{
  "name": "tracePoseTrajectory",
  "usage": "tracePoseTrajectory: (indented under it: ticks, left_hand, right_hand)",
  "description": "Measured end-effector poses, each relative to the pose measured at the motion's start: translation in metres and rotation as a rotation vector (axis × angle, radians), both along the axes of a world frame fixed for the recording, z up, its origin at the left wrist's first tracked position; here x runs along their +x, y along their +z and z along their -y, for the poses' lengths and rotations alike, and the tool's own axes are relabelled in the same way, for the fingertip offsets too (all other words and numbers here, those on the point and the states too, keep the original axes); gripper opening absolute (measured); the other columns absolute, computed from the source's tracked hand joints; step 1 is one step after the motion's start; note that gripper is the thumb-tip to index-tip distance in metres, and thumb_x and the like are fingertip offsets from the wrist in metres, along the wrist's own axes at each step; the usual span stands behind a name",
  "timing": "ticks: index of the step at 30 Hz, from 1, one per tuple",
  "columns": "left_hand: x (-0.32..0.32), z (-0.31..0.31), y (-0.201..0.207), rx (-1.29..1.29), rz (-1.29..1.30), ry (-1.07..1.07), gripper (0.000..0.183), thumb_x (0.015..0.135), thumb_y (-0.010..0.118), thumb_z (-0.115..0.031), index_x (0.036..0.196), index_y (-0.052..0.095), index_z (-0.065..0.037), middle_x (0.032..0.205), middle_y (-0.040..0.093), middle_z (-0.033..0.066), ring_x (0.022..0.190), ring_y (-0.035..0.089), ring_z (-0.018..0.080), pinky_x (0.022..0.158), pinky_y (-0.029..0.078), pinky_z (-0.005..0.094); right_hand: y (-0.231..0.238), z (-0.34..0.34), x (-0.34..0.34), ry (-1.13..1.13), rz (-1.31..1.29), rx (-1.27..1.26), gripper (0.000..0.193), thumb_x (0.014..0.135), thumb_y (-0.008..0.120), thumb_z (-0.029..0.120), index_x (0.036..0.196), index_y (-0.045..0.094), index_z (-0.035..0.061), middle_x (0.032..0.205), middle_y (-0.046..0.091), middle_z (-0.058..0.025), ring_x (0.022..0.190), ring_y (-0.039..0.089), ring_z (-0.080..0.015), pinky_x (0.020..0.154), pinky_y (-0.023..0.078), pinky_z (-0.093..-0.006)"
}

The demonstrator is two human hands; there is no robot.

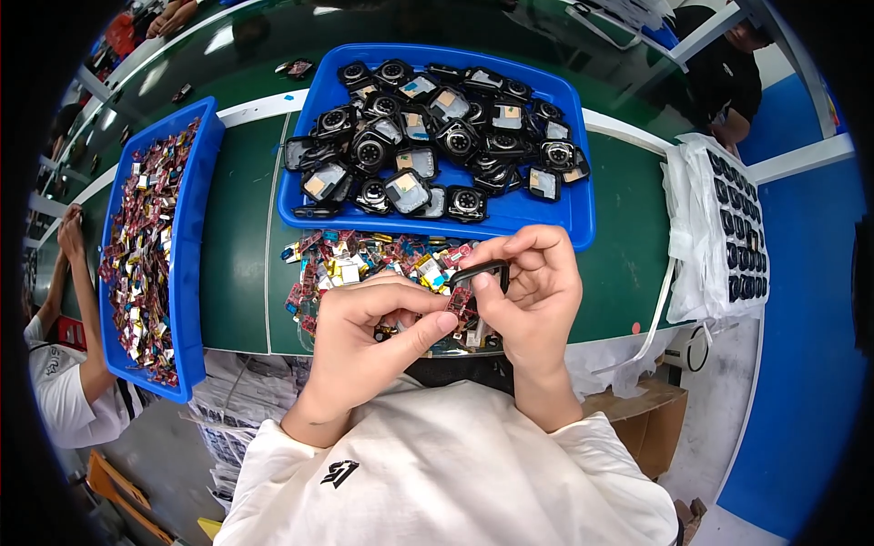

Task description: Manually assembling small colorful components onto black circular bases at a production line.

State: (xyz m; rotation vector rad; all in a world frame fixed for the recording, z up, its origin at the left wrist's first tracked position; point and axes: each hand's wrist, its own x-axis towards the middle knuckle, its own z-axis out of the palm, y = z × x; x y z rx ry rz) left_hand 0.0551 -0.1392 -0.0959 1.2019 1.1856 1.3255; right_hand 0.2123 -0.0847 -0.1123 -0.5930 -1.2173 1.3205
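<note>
Close in front of my chest, my right hand (539,296) grips a black smartwatch case (482,270) between thumb and fingers, tilted on edge. My left hand (378,318) pinches a small red circuit board (461,302) right beside the case; whether the two are joined I cannot tell. Below and behind my hands lies a spread of red boards and white and yellow battery pieces (348,264), partly covered by my left hand. Just beyond it, a blue tray (300,196) holds a heap of black smartwatch cases (460,138), some with round backs up, others showing their inner side.
A long blue bin (187,300) full of small boards and batteries (146,246) stands to the left. White-wrapped trays of black watch parts (739,227) are stacked at the right table edge. Other people work at far left and top right. A cardboard box (651,419) sits below the table.
</note>
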Motion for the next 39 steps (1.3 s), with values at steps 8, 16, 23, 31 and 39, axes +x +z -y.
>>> tracePoseTrajectory:
  ticks: [8,16,23,31,39]
  left_hand:
    - [0.006,0.001,-0.001,-0.06,0.165,0.088,0.006,0.082,0.072,0.001,0.085,0.069,0.005,0.074,0.066,0.0027,0.06,0.055,0.0018,0.051,0.041,0.0151]
    - [0.009,-0.001,-0.003,0.011,-0.019,0.248,0.016,0.076,0.079,-0.002,0.086,0.068,0.002,0.073,0.066,0.0023,0.061,0.056,0.0017,0.052,0.041,0.0157]
    - [0.006,-0.009,-0.001,0.02,-0.049,0.153,0.017,0.07,0.083,-0.005,0.081,0.071,-0.001,0.073,0.062,-0.0002,0.061,0.046,0.0033,0.054,0.035,0.0178]
    - [-0.011,-0.006,0.006,0.02,-0.155,-0.13,0.014,0.073,0.077,0.003,0.084,0.07,0.003,0.079,0.062,0.0039,0.069,0.052,0.0068,0.061,0.04,0.0193]
    - [-0.009,-0.011,0.008,0.084,-0.116,-0.18,0.025,0.074,0.078,-0.008,0.098,0.072,-0.003,0.085,0.07,0.0037,0.072,0.055,0.0104,0.062,0.043,0.0238]
  right_hand:
    - [0.001,0.006,-0.002,-0.126,0.23,0.267,0.016,0.075,0.067,-0.011,0.087,0.059,-0.0031,0.099,0.063,-0.0139,0.088,0.064,-0.0152,0.069,0.054,-0.0234]
    - [0.001,0.006,-0.001,-0.029,0.067,0.145,0.017,0.078,0.067,-0.012,0.091,0.058,-0.0051,0.102,0.059,-0.0137,0.092,0.062,-0.0153,0.08,0.055,-0.0248]
    - [0.004,0.005,0.008,0.081,0.044,0.083,0.019,0.08,0.065,-0.013,0.095,0.057,-0.0052,0.101,0.06,-0.013,0.099,0.06,-0.0175,0.083,0.054,-0.0286]
    - [0.034,-0.015,0.045,0.327,0.591,0.461,0.025,0.071,0.075,-0.002,0.095,0.075,0.0038,0.086,0.067,-0.012,0.071,0.064,-0.0201,0.058,0.05,-0.0279]
    - [0.053,-0.035,0.052,0.496,0.596,0.592,0.012,0.074,0.075,0.003,0.086,0.073,0.0032,0.077,0.07,-0.0077,0.067,0.067,-0.0204,0.063,0.053,-0.0302]
